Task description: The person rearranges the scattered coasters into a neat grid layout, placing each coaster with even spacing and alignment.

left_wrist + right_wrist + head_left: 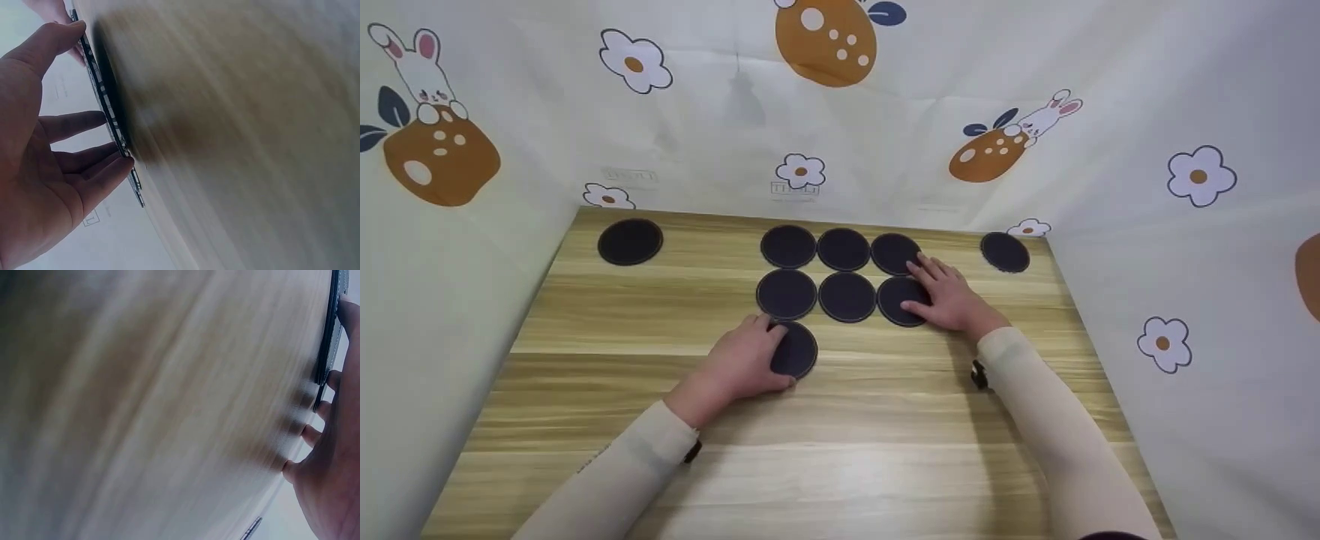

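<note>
Black round coasters with stitched-looking rims lie flat on the wooden table in two rows of three. My left hand (741,358) holds a single coaster (799,351) just below the left end of the near row, thumb at its near edge and fingertips along its far-left edge. In the left wrist view, the left hand (56,129) spans that coaster's edge. My right hand (949,300) rests on the right end of the rows. Its thumb touches the near-row right coaster (896,301), and its spread fingers reach the far-row right coaster (894,253) and the table beside it.
One separate coaster (630,241) lies at the table's far left corner and another coaster (1005,252) at the far right corner. A pale printed curtain (705,135) encloses the wooden table (840,450) at the back and both sides.
</note>
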`<state>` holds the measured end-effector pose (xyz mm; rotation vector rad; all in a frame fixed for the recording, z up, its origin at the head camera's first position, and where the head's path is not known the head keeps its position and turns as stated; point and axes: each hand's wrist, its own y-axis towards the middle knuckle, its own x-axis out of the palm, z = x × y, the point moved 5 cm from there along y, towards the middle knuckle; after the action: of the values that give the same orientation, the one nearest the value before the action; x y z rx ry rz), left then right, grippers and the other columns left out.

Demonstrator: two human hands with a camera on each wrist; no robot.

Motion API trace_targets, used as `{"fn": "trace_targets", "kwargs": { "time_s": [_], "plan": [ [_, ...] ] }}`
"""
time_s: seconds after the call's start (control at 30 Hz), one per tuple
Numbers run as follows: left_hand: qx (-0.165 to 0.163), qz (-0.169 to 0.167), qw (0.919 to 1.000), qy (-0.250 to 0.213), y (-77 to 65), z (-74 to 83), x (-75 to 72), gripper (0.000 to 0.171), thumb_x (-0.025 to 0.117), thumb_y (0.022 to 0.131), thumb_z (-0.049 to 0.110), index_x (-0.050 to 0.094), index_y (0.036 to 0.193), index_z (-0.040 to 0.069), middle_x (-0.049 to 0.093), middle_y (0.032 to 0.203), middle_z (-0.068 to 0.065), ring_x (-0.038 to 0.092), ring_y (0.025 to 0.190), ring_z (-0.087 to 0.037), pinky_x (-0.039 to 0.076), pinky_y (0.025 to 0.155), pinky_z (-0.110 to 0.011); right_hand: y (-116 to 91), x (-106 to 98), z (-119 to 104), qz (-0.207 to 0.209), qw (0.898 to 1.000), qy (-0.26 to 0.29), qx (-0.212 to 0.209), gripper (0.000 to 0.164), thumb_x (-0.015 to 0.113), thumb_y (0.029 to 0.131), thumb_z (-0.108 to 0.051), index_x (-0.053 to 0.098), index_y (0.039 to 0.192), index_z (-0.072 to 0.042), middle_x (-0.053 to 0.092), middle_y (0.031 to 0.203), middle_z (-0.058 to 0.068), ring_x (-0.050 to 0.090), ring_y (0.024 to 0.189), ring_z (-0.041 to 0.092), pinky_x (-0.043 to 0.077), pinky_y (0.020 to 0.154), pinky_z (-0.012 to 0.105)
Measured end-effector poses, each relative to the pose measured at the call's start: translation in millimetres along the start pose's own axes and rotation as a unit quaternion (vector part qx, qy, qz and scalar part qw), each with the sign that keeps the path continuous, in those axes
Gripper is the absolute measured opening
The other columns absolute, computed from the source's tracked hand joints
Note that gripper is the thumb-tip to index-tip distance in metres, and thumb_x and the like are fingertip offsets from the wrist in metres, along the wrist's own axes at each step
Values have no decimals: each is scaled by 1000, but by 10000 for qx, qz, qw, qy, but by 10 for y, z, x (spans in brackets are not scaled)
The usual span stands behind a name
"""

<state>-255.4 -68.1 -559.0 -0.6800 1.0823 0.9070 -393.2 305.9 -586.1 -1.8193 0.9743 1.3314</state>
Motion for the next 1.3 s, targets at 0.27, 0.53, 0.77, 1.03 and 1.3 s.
{"fn": "trace_targets", "kwargs": {
  "time_s": [0.27, 0.53, 0.77, 1.03, 1.3],
  "plan": [
    [-70, -63, 10000, 14, 2, -5, 42, 94, 92, 86, 53, 59, 151, -6, 50, 156, -39, 53, 142, -52, 57, 105, -63, 0, -6, -5, -25, 10000, -3, 21, 93, 60, 107, -65, 28, 177, -13, 16, 184, 18, 18, 167, 47, 16, 131, 70],
    [-45, 45, 9999, -94, -20, -6, 39, 94, 93, 86, 53, 58, 152, -5, 48, 157, -38, 53, 142, -52, 56, 106, -64, 4, -8, 4, 40, 10000, -42, 17, 93, 60, 106, -66, 30, 176, -12, 18, 183, 19, 20, 166, 50, 16, 131, 71],
    [-72, 48, 9998, -180, -6, 8, 1, 94, 93, 86, 54, 59, 152, -4, 50, 155, -36, 54, 140, -50, 55, 107, -62, -2, -10, -17, 52, 10000, 21, -10, 93, 60, 106, -65, 31, 176, -11, 18, 183, 20, 21, 165, 52, 17, 130, 73],
    [-9, 234, 9996, -175, -5, -32, -93, 84, 91, 90, 50, 63, 147, -4, 57, 148, -28, 59, 134, -45, 55, 108, -60, 3, 14, 8, 40, 10000, 6, -8, 94, 61, 106, -66, 29, 176, -12, 17, 184, 18, 19, 166, 48, 16, 131, 71],
    [-97, 374, 9981, -480, -10, -142, -207, 72, 88, 95, 44, 65, 144, -3, 60, 145, -26, 65, 126, -43, 55, 107, -60, 7, 18, 27, 23, 10000, -46, 61, 94, 61, 105, -67, 29, 176, -14, 16, 184, 16, 18, 167, 47, 16, 131, 70]
  ]
}}
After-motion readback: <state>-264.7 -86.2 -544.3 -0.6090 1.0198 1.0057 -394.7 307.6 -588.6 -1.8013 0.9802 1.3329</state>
